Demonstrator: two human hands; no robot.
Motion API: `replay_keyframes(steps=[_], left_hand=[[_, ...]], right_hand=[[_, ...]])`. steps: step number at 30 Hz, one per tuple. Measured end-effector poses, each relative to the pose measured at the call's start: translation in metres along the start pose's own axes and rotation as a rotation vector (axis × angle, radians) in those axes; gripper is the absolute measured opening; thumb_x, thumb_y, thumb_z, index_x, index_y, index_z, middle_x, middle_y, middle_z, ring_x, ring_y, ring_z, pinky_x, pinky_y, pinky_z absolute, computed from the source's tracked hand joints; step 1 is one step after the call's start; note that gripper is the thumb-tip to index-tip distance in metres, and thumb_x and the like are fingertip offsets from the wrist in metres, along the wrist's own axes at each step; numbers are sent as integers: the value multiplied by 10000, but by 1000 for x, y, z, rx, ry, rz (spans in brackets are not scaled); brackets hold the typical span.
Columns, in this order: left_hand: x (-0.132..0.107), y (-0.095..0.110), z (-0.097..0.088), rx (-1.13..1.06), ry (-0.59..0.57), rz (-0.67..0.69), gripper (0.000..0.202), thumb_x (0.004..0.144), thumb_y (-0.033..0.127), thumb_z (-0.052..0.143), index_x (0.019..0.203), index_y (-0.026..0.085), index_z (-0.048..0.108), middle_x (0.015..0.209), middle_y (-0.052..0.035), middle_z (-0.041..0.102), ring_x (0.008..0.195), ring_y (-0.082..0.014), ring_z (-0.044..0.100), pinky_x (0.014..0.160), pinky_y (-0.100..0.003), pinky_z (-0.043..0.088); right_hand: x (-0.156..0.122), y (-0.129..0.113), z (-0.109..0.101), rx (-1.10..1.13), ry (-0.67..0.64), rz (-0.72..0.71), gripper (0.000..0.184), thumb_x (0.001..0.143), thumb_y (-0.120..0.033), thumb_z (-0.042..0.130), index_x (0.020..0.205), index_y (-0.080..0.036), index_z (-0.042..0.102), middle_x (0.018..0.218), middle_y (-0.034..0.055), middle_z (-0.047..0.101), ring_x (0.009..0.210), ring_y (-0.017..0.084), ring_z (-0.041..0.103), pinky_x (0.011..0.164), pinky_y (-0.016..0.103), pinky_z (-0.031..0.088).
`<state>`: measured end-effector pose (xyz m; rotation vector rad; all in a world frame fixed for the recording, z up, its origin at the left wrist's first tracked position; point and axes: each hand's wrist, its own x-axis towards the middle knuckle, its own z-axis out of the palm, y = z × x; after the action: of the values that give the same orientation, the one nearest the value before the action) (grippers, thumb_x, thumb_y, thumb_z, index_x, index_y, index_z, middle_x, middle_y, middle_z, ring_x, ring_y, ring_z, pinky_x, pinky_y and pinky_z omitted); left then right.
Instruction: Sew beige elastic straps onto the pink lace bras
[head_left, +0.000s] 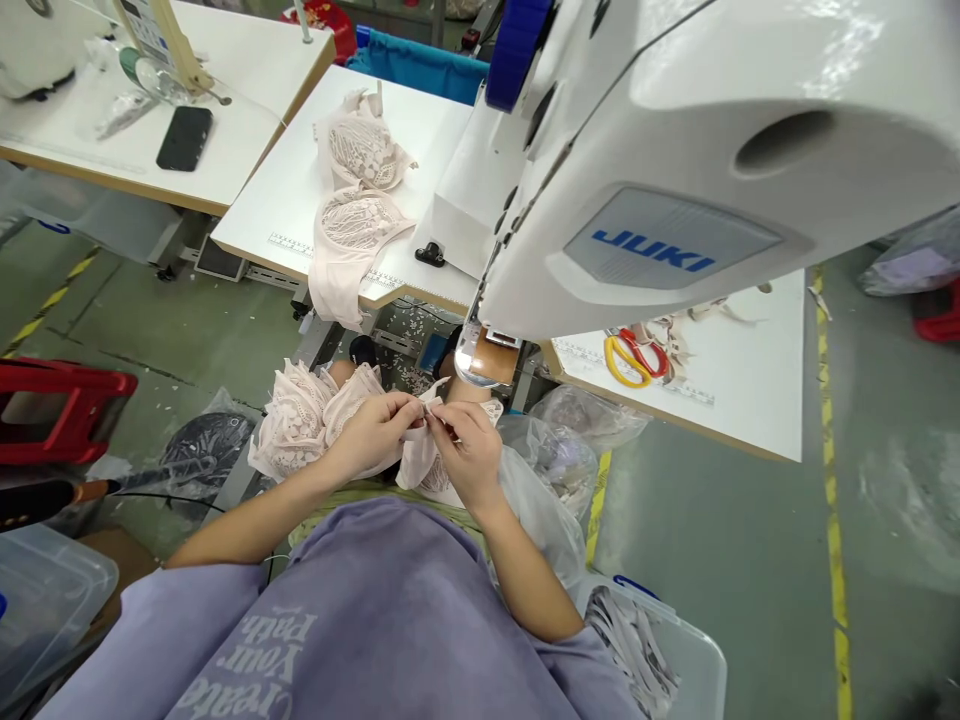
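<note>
Low in the middle of the frame, over my lap, I had both hands closed on a pale pink lace bra (330, 420). My left hand (371, 432) pinched its edge from the left, and my right hand (469, 450) gripped it from the right, fingertips touching. More finished bras (356, 190) lay on the white counter (277, 200) above. A sewing machine (712, 150) filled the upper right, with yellow and red scissors (634, 358) beneath it.
</note>
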<state>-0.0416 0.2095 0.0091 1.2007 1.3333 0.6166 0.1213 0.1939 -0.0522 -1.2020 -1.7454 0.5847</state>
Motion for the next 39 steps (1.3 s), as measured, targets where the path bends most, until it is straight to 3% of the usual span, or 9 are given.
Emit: replay_keyframes(steps=[5, 7, 10, 13, 15, 22, 29, 35, 39], left_hand=[[14, -9, -2, 296, 50, 82, 438, 942, 527, 511, 712, 166, 604, 666, -14, 611, 660, -159, 547, 621, -258, 396], [20, -15, -7, 403, 85, 123, 427, 957, 490, 482, 682, 177, 574, 629, -9, 590, 621, -156, 525, 610, -264, 375], [24, -19, -10, 510, 99, 198, 441, 973, 469, 454, 636, 191, 510, 597, -7, 565, 590, -156, 511, 604, -275, 349], [22, -12, -6, 473, 37, 200, 461, 978, 487, 434, 625, 196, 489, 592, -15, 555, 568, -158, 493, 584, -277, 341], [20, -4, -2, 397, 9, 171, 455, 972, 503, 435, 647, 194, 512, 617, -20, 567, 576, -158, 490, 582, -270, 354], [19, 11, 5, 181, -69, 64, 445, 942, 544, 464, 707, 185, 581, 684, -18, 589, 605, -153, 494, 597, -256, 404], [17, 13, 9, 26, -119, 54, 395, 953, 507, 513, 789, 170, 638, 783, -23, 628, 729, -160, 551, 685, -259, 421], [16, 4, 6, -243, -134, -42, 405, 928, 549, 585, 852, 161, 674, 824, -40, 656, 710, -152, 540, 664, -261, 423], [17, 6, 6, -343, -159, -68, 401, 909, 545, 632, 834, 155, 677, 802, -31, 657, 693, -137, 533, 653, -246, 420]], right_hand=[[2, 41, -19, -171, -181, -173, 215, 974, -224, 543, 1002, -265, 752, 1013, 49, 749, 955, 179, 684, 852, 293, 536], [22, 79, -57, -270, -200, -70, 266, 978, -225, 495, 1099, -254, 730, 1101, 64, 732, 1050, 186, 661, 930, 305, 516], [70, 138, -140, -616, 45, 272, 422, 964, -132, 368, 1304, -141, 617, 1299, 163, 639, 1217, 239, 565, 1060, 382, 432], [111, 173, -204, -846, -106, 474, 491, 924, -138, 444, 1405, -68, 514, 1296, 228, 613, 1177, 305, 553, 1000, 405, 433], [120, 182, -220, -885, -227, 456, 525, 915, -194, 528, 1430, -94, 496, 1170, 208, 658, 1052, 312, 585, 905, 393, 454], [89, 171, -202, -1031, -221, 273, 464, 989, -329, 487, 1400, -117, 521, 1221, 221, 589, 1081, 313, 547, 932, 402, 432], [71, 150, -205, -950, -294, 412, 394, 917, -306, 541, 1257, -107, 554, 1060, 191, 678, 870, 287, 639, 710, 351, 456], [-36, 66, -185, -255, -148, 365, 289, 914, -387, 547, 1137, -204, 536, 1015, 125, 690, 688, 201, 645, 568, 323, 528], [-60, 8, -143, -237, -352, 122, 471, 832, -358, 693, 1263, -229, 555, 1224, 144, 646, 1020, 283, 668, 717, 392, 598]])
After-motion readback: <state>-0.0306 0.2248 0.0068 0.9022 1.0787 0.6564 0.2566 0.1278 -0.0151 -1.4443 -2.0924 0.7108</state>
